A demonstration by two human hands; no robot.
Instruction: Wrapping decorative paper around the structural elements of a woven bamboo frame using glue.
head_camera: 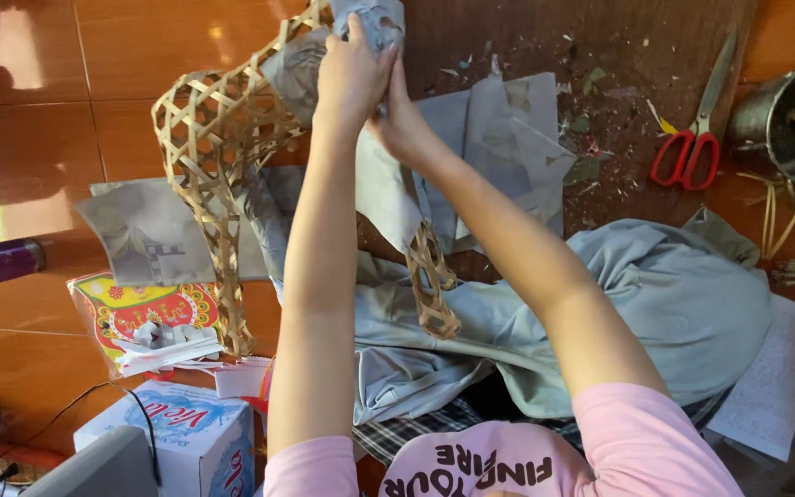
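Pink sleeves closest to the lens, both bare arms stretched forward. Up top, left hand and right hand are both clenched on a grey paper sheet, pressing it onto the woven bamboo frame raised above the tiled floor. Beneath, more grey paper pieces; further right, red-handled scissors and a metal pot. Grey cloth drapes the lap.
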